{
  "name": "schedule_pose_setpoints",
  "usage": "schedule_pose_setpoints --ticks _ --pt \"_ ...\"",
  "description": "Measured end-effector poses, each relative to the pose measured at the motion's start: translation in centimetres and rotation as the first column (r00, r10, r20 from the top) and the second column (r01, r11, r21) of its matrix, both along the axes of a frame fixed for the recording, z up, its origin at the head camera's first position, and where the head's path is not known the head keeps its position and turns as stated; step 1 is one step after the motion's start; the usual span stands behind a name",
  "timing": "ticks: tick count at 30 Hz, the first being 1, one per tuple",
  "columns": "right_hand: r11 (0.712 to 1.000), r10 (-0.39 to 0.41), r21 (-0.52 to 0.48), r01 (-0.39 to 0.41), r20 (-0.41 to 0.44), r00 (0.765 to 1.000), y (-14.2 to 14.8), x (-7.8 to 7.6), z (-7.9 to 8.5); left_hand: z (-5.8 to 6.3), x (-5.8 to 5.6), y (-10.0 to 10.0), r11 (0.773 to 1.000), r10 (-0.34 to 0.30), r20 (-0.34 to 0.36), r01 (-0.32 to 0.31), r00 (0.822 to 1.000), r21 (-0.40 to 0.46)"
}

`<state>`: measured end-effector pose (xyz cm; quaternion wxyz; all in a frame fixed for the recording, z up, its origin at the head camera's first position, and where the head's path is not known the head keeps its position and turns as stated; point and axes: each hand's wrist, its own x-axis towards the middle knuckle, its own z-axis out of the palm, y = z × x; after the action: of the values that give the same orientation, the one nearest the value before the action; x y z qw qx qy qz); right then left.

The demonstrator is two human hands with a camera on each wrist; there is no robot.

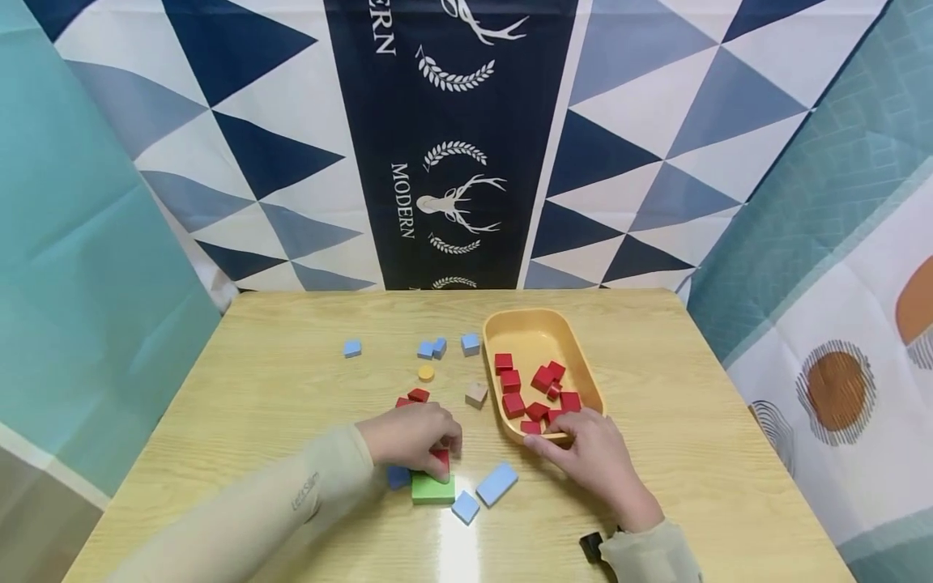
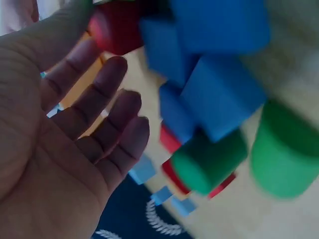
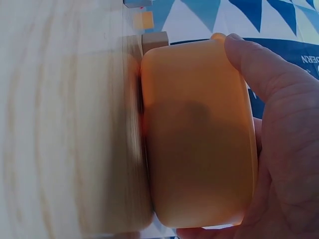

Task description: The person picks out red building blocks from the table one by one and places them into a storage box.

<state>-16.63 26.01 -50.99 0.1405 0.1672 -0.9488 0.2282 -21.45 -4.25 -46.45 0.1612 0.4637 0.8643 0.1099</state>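
My left hand (image 1: 417,435) pinches a red block (image 2: 115,31) between thumb and index finger, just above a flat green block (image 1: 433,491); the other fingers are loosely bent. Blue blocks (image 2: 222,97) and green cylinders (image 2: 212,162) stand close by in the left wrist view, mostly covered by the hand in the head view. At the near end of a yellow tray (image 1: 534,317), my right hand (image 1: 598,457) grips the rim, thumb on the near left corner. Several red blocks (image 1: 511,381) lie inside the tray. The right wrist view shows the tray's outer wall (image 3: 199,134).
Light blue blocks (image 1: 497,484) lie right of the green block, and more blue pieces (image 1: 470,344) lie at the back. A yellow disc (image 1: 426,372) and a plain wooden block (image 1: 476,395) sit left of the tray. Patterned cloth (image 1: 452,121) hangs behind the table.
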Motion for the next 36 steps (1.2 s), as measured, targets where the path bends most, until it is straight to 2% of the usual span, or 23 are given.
schedule_pose_setpoints --ticks 4,7,12,16,18,22,24,26,29,33,36 --pt "1.0 0.018 0.0 -0.018 0.003 1.0 0.1 -0.1 0.2 -0.5 -0.2 0.1 0.999 0.023 -0.022 -0.022 0.999 0.036" --pt "1.0 0.004 -0.003 -0.004 -0.001 1.0 0.1 0.1 0.1 -1.0 -0.8 0.5 0.998 0.036 -0.109 -0.03 0.993 0.052" --pt "1.0 -0.002 -0.014 0.002 -0.009 1.0 0.1 0.2 -0.2 -1.8 -1.4 0.6 0.992 0.123 -0.254 -0.116 0.959 0.042" --pt "1.0 0.006 -0.011 -0.006 -0.01 1.0 0.1 0.1 -0.2 -1.7 -1.0 0.3 0.987 0.158 -0.287 -0.163 0.945 0.007" --pt "1.0 0.007 -0.009 -0.007 -0.019 1.0 0.2 0.0 -0.2 -1.3 -0.7 0.5 0.986 0.154 -0.276 -0.167 0.949 -0.025" --pt "1.0 0.007 -0.01 -0.007 -0.025 1.0 0.2 0.0 -0.2 -0.4 -0.4 1.4 0.98 0.153 -0.21 -0.176 0.966 -0.096" --pt "1.0 0.007 -0.008 -0.007 -0.019 1.0 0.2 0.0 -0.1 0.1 -0.4 2.0 0.98 0.165 -0.168 -0.181 0.972 -0.085" --pt "1.0 0.009 -0.011 -0.009 -0.012 1.0 0.2 0.0 -0.1 0.7 -0.5 2.9 0.98 0.187 -0.123 -0.194 0.975 -0.041" --pt "1.0 0.007 -0.019 -0.007 -0.009 1.0 0.2 0.0 -0.2 2.1 -0.6 4.5 0.973 0.223 -0.093 -0.216 0.97 0.077" --pt "1.0 0.0 -0.026 0.0 -0.016 1.0 0.3 0.1 -0.1 4.2 -1.2 7.5 0.949 0.267 -0.151 -0.233 0.952 0.213" --pt "1.0 0.002 -0.025 -0.002 -0.024 1.0 0.2 0.0 0.0 4.6 -1.9 9.6 0.939 0.284 -0.206 -0.228 0.936 0.256"
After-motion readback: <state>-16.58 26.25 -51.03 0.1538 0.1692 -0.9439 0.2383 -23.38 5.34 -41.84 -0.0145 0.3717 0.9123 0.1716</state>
